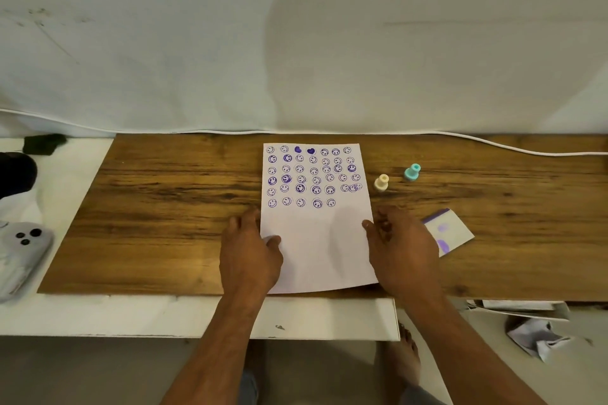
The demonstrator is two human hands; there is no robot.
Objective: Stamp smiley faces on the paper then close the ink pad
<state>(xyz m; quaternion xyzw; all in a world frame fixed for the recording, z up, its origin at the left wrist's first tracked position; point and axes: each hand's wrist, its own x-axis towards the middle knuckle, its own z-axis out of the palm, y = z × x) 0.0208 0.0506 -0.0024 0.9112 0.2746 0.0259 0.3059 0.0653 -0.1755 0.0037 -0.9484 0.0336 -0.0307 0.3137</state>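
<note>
Now left hand (251, 251), right hand (399, 248) flat on paper (317, 240) edges.

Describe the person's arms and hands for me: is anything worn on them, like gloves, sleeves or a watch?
Both are bare. The left hand and right hand have no gloves, and no rings, watch or bracelet show. The forearms are uncovered up to the bottom edge of the picture, so no sleeves are visible. No ink stains can be made out on the fingers from this view.

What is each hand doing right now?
Left hand: open, resting flat on the paper's left edge.
Right hand: open, fingers touching the paper's right edge, holding nothing.
</note>
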